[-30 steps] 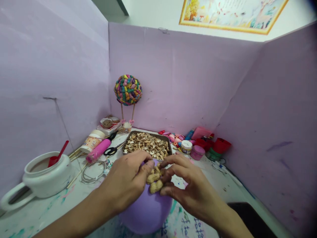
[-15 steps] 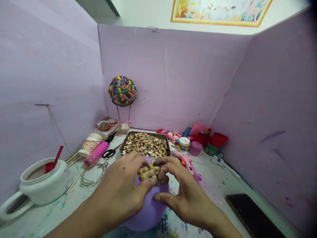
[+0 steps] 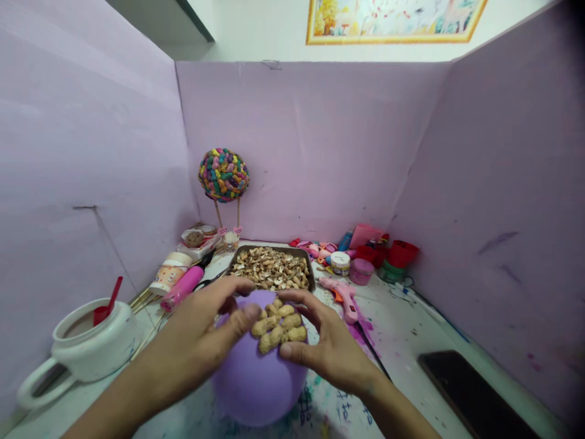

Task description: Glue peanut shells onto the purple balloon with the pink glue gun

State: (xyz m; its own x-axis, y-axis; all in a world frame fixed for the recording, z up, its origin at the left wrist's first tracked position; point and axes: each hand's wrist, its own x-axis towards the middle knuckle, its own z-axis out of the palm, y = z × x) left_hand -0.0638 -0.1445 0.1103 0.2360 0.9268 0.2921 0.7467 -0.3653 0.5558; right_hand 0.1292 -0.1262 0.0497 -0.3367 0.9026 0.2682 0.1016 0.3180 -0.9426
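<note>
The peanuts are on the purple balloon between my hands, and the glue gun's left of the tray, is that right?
Not quite: the head view shows the glue gun right of the tray, not left. The peanuts are indeed on the purple balloon between your left hand and right hand.

Black phone (image 3: 474,396) at right; red scoop (image 3: 114,297) in white pot (image 3: 98,353).

Head view, one, worn on the person's head; looks forward and down over two bare hands (image 3: 203,332), close in the lower foreground; paint-stained white counter (image 3: 395,326) beneath; faces smooth pale-purple upright panel (image 3: 315,152) squarely, yellow-framed picture (image 3: 393,21) cut by top edge
</note>
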